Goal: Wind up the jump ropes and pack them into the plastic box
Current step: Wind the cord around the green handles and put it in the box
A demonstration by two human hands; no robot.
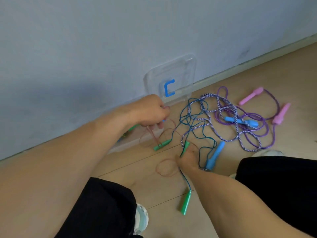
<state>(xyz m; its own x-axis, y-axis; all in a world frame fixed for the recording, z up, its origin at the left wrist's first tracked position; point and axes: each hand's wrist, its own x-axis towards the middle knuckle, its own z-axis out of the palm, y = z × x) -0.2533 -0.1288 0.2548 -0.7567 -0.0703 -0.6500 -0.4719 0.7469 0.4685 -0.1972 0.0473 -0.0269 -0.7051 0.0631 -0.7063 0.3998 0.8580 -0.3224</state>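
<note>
A person crouches on a wooden floor [223,169] beside a wall, sorting tangled jump ropes. The left hand [151,110] grips loops of a thin pinkish rope [151,134] over the clear plastic box [130,145], whose inside is largely hidden behind the forearm. The right hand [187,157] curls round a teal rope [192,117] at a green handle [186,146]; its fingertips are hidden. The box lid [173,73] leans against the wall. Striped and purple ropes [240,117] lie knotted, their paths hard to trace.
</note>
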